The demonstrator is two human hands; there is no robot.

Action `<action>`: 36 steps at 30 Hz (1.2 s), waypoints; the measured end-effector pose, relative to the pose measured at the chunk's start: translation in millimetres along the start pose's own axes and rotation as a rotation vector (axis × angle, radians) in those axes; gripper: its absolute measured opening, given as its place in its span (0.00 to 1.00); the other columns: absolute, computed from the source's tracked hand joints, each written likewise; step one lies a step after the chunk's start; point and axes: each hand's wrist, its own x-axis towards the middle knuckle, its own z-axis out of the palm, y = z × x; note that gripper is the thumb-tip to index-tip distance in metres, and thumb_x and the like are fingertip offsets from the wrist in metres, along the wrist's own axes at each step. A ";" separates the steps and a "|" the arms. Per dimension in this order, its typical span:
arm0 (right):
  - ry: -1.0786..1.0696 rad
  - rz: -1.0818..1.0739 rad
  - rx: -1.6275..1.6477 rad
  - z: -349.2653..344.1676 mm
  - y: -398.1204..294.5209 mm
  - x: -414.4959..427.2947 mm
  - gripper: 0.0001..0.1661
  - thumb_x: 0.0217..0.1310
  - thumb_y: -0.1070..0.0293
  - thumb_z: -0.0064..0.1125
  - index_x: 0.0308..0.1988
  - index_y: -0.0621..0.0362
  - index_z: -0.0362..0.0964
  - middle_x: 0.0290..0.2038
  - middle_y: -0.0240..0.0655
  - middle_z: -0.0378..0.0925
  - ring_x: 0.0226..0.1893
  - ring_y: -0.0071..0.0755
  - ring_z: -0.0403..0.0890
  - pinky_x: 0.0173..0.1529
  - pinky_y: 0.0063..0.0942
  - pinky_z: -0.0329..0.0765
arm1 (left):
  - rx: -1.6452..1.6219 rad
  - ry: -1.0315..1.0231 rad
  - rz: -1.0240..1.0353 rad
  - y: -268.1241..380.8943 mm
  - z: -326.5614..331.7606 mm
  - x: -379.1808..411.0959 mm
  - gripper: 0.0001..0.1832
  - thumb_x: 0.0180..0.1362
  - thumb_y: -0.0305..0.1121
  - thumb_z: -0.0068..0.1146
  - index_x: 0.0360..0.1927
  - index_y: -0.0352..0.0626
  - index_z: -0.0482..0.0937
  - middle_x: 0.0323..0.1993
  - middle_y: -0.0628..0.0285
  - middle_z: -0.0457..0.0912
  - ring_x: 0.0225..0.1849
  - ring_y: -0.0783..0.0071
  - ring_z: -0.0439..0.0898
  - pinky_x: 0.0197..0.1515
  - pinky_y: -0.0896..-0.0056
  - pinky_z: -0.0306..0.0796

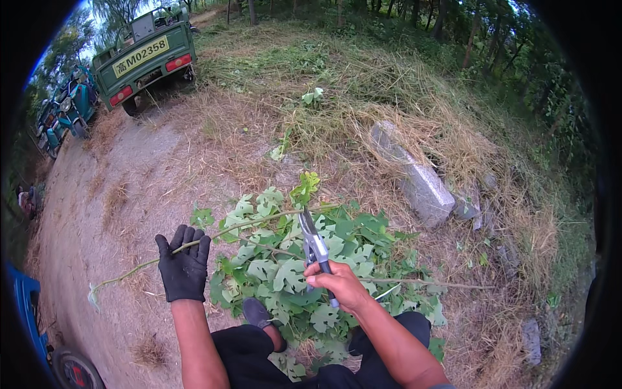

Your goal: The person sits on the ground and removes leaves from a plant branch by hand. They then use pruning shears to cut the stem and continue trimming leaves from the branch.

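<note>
A thin green branch [252,222] slants across the view, mostly bare, with a few young leaves near its upper end. It lies across the palm and fingers of my left hand [183,265], which wears a black glove; the thumb and fingers are not closed over it. My right hand [337,284] is bare and holds pruning shears [315,243] by their dark handles. The blades point away from me and reach the branch close to the leafy shoot [305,188]; whether they touch it I cannot tell. Below lies a heap of lobed green leaves [291,274] on the ground.
A long stone block [413,175] lies in dry grass at the right, with smaller stones beside it. A green three-wheeled cargo vehicle [146,53] and teal motor vehicles [73,104] stand at the upper left. Part of a blue vehicle [26,301] shows at the lower left.
</note>
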 end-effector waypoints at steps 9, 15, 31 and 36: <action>0.030 -0.034 -0.005 -2.4 1.0 5.5 0.10 0.56 0.64 0.61 0.35 0.59 0.76 0.30 0.25 0.74 0.33 0.20 0.71 0.40 0.24 0.67 | 0.111 -0.053 -0.075 -7.9 8.7 -12.0 0.35 0.64 0.56 0.53 0.60 0.33 0.70 0.56 0.51 0.74 0.53 0.57 0.78 0.54 0.50 0.78; 0.071 -0.003 0.008 -5.6 6.3 8.0 0.11 0.56 0.69 0.61 0.38 0.65 0.74 0.42 0.37 0.77 0.40 0.27 0.77 0.48 0.28 0.74 | 0.106 -0.083 -0.105 -11.4 15.7 -19.1 0.33 0.65 0.55 0.52 0.59 0.33 0.70 0.54 0.52 0.74 0.49 0.57 0.79 0.51 0.49 0.79; 0.024 0.095 0.237 -5.0 9.7 7.6 0.28 0.53 0.69 0.63 0.52 0.67 0.64 0.37 0.35 0.76 0.33 0.27 0.78 0.41 0.24 0.75 | 0.088 -0.272 -0.083 -19.8 21.0 -26.5 0.32 0.68 0.55 0.46 0.52 0.30 0.75 0.40 0.47 0.82 0.44 0.48 0.83 0.48 0.44 0.80; -0.003 0.094 0.345 0.9 4.9 4.9 0.26 0.55 0.72 0.61 0.52 0.70 0.63 0.40 0.43 0.77 0.37 0.38 0.83 0.46 0.37 0.82 | 0.054 -0.284 -0.101 -15.3 20.0 -25.2 0.28 0.68 0.50 0.47 0.52 0.30 0.75 0.41 0.47 0.82 0.45 0.49 0.83 0.50 0.44 0.80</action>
